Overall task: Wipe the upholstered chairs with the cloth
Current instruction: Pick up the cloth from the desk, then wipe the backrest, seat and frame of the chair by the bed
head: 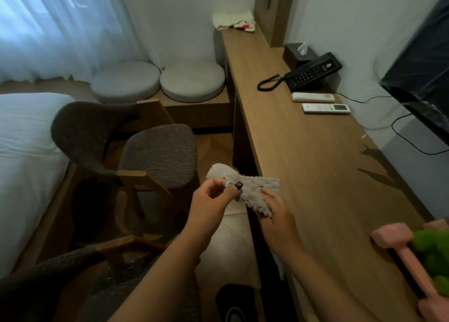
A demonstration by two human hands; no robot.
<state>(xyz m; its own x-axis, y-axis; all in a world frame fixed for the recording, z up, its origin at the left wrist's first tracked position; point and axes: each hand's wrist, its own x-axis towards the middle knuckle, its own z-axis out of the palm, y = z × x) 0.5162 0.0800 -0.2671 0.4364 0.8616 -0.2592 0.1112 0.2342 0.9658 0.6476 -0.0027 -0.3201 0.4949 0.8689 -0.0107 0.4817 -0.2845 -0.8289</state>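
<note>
A fluffy grey cloth (252,185) is stretched between both hands over the desk's near edge. My left hand (213,197) pinches its left end between thumb and fingers. My right hand (274,214) grips its lower right part, fingers curled under the fabric. An upholstered chair (158,154) with a grey-brown woven seat, curved back and wooden arms stands to the left of the cloth, facing the desk. A second chair of the same fabric (116,287) fills the bottom left, partly hidden by my left forearm.
A long wooden desk (303,151) runs along the right with a black phone (311,75), two white remotes (325,108), a tissue box (298,52), pink dumbbells (401,248) and a green thing. A white bed (24,163) lies left. Two round cushions (158,81) sit on a far bench.
</note>
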